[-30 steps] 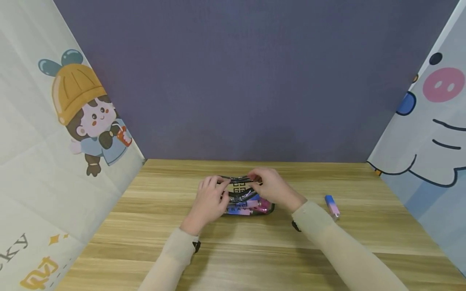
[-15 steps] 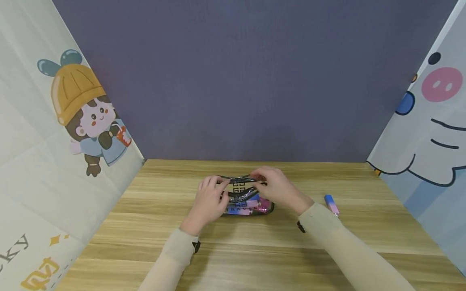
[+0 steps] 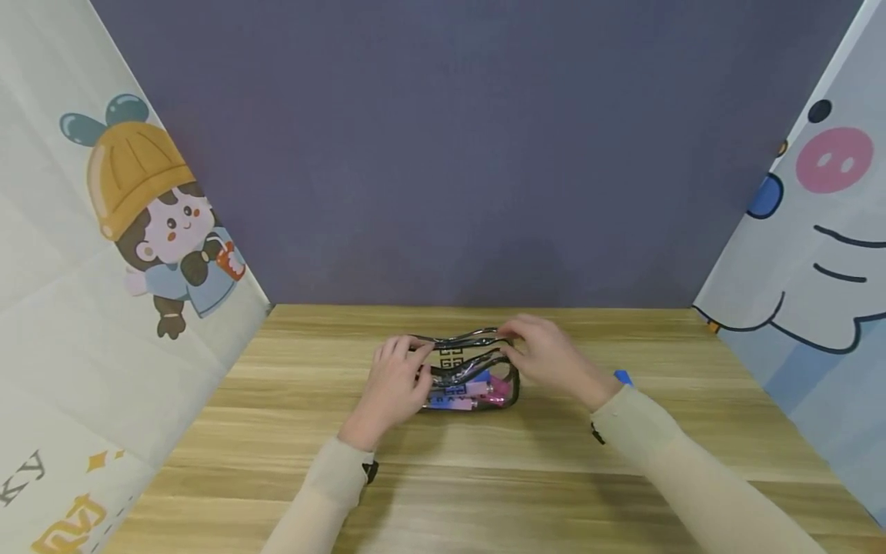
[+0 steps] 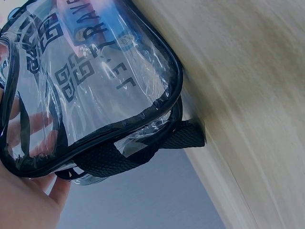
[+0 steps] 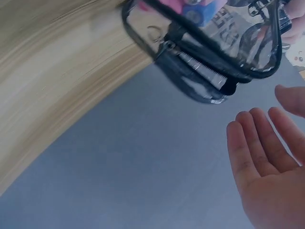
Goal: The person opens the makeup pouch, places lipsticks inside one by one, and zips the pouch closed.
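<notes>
A clear plastic pouch (image 3: 457, 378) with black trim and "TRAVEL" lettering rests on the wooden table, its mouth spread apart. Several blue-and-pink pieces (image 3: 450, 403) and something magenta show through its wall. My left hand (image 3: 396, 377) grips the pouch's left end near the mouth; in the left wrist view fingers show through the clear plastic. At the right end of the mouth is my right hand (image 3: 547, 355). In the right wrist view its fingers (image 5: 259, 143) are straight and apart from the pouch, where a zipper (image 5: 202, 67) shows along the rim.
To the right lies a small blue-and-pink stick-shaped item (image 3: 623, 377), mostly hidden by the right sleeve. A dark panel (image 3: 443, 154) stands behind the wooden table (image 3: 443, 477). Printed cloths (image 3: 55, 308) hang at both sides.
My right hand has moved right and has come off the pouch's rim. The mouth's right end shows more fully. The right sleeve now covers most of the loose item; the left hand keeps its grip.
</notes>
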Demonstrator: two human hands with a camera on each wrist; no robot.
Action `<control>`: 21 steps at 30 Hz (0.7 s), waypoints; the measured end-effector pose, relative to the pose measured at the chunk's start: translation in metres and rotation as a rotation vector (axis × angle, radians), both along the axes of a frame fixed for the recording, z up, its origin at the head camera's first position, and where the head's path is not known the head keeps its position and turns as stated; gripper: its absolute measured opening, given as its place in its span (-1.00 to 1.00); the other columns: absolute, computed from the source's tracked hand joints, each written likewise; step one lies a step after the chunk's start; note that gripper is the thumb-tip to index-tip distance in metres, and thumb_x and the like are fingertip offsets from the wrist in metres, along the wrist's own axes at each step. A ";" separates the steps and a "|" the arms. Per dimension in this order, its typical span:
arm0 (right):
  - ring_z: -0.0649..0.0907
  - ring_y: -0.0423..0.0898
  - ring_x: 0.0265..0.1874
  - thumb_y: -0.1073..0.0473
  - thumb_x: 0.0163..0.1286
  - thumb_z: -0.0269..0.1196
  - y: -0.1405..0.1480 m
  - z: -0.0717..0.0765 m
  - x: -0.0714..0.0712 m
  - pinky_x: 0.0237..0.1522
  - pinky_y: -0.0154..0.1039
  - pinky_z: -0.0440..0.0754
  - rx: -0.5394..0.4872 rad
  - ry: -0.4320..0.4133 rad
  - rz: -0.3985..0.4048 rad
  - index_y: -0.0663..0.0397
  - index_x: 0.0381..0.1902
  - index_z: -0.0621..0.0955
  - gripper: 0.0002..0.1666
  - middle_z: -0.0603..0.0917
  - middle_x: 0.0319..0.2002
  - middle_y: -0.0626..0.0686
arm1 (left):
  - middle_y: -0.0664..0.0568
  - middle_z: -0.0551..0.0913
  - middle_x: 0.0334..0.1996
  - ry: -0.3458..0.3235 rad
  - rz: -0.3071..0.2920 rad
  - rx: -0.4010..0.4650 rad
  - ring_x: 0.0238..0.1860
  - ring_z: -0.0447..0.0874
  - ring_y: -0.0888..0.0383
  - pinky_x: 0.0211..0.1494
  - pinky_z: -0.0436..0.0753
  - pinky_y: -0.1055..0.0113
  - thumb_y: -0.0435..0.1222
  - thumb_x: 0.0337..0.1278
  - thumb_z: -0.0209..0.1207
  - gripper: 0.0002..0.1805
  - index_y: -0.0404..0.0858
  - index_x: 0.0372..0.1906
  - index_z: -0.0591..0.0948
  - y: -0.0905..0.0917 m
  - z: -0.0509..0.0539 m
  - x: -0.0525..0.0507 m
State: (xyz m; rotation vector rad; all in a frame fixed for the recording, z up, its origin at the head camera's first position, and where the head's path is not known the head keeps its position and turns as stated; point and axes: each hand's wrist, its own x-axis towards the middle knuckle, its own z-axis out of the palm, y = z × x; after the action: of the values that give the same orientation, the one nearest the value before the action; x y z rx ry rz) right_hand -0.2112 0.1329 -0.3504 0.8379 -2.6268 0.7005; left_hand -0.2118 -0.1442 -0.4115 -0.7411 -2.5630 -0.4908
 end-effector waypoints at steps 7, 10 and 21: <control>0.70 0.11 -0.04 0.33 0.27 0.39 0.015 -0.002 0.001 0.07 0.06 0.65 0.026 0.003 -0.024 0.28 0.02 0.67 -0.65 0.72 -0.04 0.16 | -0.09 0.56 0.13 0.006 -0.003 0.003 0.21 0.41 -0.11 0.27 0.38 -0.09 -0.29 0.34 0.08 -0.57 -0.23 0.26 0.62 0.000 -0.001 0.000; 0.69 0.10 -0.05 0.31 0.29 0.38 0.021 -0.006 0.002 0.05 0.06 0.65 0.039 0.004 -0.026 0.27 0.03 0.67 -0.66 0.72 -0.04 0.17 | -0.09 0.56 0.13 0.005 -0.004 -0.001 0.20 0.41 -0.10 0.26 0.38 -0.09 -0.26 0.36 0.03 -0.55 -0.24 0.27 0.62 0.000 -0.001 0.001; 0.68 0.06 -0.14 0.28 0.28 0.40 0.052 -0.016 0.008 -0.04 0.05 0.67 0.090 -0.019 -0.043 0.25 -0.04 0.69 -0.71 0.72 -0.15 0.11 | -0.09 0.55 0.13 -0.005 0.001 -0.001 0.20 0.40 -0.10 0.28 0.37 -0.07 -0.23 0.37 0.02 -0.54 -0.24 0.29 0.60 0.000 -0.001 0.001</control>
State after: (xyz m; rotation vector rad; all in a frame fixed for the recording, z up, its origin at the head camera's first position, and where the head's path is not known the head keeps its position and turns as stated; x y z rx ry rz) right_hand -0.2034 0.1849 -0.3659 0.8007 -2.7024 0.5859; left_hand -0.2111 -0.1441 -0.4128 -0.7401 -2.5683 -0.4923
